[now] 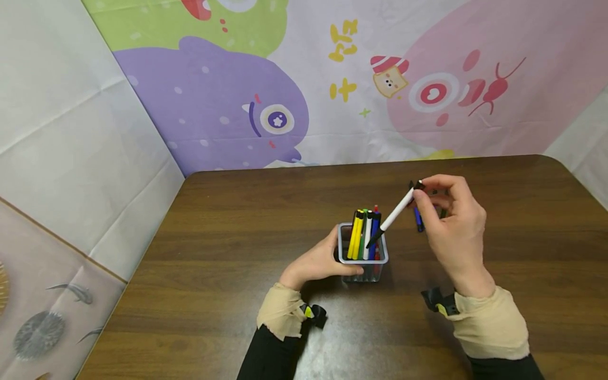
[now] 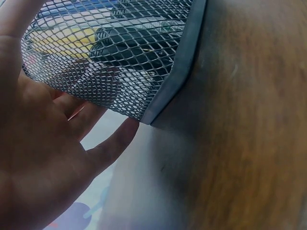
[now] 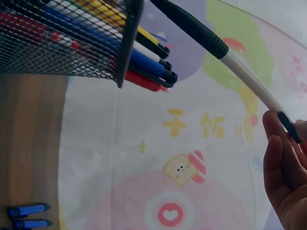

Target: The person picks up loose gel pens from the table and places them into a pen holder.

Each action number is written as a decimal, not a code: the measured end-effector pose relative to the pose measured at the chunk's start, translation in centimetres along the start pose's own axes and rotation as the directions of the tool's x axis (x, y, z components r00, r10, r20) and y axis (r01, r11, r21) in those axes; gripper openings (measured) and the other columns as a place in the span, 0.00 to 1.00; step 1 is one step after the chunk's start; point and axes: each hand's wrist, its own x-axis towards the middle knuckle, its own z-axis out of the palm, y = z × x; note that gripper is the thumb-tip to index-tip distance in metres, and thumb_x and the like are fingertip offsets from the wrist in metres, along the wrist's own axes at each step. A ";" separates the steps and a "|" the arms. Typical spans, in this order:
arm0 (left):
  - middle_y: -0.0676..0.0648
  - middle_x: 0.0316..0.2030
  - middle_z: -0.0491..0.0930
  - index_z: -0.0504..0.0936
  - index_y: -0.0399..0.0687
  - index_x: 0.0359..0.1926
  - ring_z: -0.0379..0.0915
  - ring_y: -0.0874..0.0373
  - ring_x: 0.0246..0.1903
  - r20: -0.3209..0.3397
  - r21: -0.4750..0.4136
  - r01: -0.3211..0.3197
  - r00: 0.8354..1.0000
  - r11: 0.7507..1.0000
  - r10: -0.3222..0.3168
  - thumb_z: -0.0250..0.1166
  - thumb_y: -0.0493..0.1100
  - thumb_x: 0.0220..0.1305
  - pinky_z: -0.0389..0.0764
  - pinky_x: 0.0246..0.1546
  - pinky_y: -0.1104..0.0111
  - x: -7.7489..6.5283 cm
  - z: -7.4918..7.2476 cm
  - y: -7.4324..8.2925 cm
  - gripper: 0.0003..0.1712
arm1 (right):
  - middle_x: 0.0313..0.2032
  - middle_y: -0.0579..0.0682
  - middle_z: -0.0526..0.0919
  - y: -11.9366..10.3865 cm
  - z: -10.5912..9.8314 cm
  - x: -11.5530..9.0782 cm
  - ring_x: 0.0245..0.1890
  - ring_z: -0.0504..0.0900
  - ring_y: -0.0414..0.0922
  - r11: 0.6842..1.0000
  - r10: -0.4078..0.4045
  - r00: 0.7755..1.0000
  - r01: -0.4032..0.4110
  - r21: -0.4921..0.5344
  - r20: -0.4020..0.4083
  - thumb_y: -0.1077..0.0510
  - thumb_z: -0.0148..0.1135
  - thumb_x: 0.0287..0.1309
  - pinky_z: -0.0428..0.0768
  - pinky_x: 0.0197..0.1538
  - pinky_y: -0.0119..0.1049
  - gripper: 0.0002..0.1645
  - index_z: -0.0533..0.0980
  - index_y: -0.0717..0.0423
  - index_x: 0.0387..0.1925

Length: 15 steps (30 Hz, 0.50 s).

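Observation:
My left hand [image 1: 315, 262] grips a mesh pen holder [image 1: 360, 272] from its left side, thumb across the near wall. In the left wrist view, the fingers run along the mesh wall [image 2: 120, 91]. Yellow pens [image 1: 354, 238], a white one [image 1: 368, 235], blue, green and red ones stand upright in the holder. My right hand [image 1: 453, 221] pinches the black end of a white pen [image 1: 396, 212] between thumb and fingers. Its dark grip slants down to the left, over the holder's opening in the head view. In the right wrist view the pen [image 3: 249, 81] appears apart from the holder.
Blue pens [image 3: 29, 210] lie on the brown wooden table [image 1: 214, 274] beyond the holder's right side, partly hidden by my right hand in the head view. A cartoon-printed cloth [image 1: 342, 132] hangs behind the table's far edge.

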 end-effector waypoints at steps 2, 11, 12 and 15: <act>0.53 0.47 0.74 0.54 0.60 0.61 0.72 0.63 0.44 -0.001 -0.001 -0.001 1.000 1.000 0.001 0.73 0.47 0.45 0.69 0.50 0.67 0.0 0.0 0.0 0.46 | 0.32 0.51 0.79 0.0 0.2 -0.1 0.27 0.76 0.21 1.000 -0.009 1.000 0.009 -0.008 0.022 0.71 0.63 0.49 0.70 0.27 0.16 0.13 0.73 0.68 0.39; 0.52 0.47 0.73 0.54 0.59 0.61 0.72 0.60 0.45 0.001 -0.033 -0.035 0.999 0.999 0.035 0.73 0.45 0.46 0.70 0.49 0.68 0.0 0.0 0.1 0.46 | 0.32 0.52 0.79 -0.4 2.1 -1.3 0.27 0.80 0.35 0.993 -0.106 0.980 0.114 -0.037 0.171 0.70 0.65 0.47 0.72 0.33 0.18 0.13 0.72 0.65 0.36; 0.52 0.48 0.73 0.54 0.58 0.61 0.72 0.60 0.45 0.004 -0.037 -0.039 0.999 0.999 0.039 0.73 0.45 0.46 0.71 0.49 0.68 0.0 0.0 0.1 0.45 | 0.32 0.52 0.79 -0.4 2.3 -1.4 0.28 0.80 0.38 0.992 -0.113 0.975 0.122 -0.033 0.192 0.70 0.65 0.47 0.73 0.34 0.18 0.13 0.72 0.65 0.36; 0.51 0.49 0.71 0.55 0.57 0.60 0.71 0.61 0.45 0.006 -0.044 -0.043 0.999 0.998 0.043 0.72 0.45 0.46 0.71 0.48 0.68 0.0 0.0 0.1 0.44 | 0.33 0.52 0.78 -0.2 2.8 -1.9 0.29 0.80 0.43 0.992 -0.110 0.960 0.122 -0.028 0.258 0.69 0.64 0.49 0.73 0.34 0.18 0.13 0.71 0.64 0.37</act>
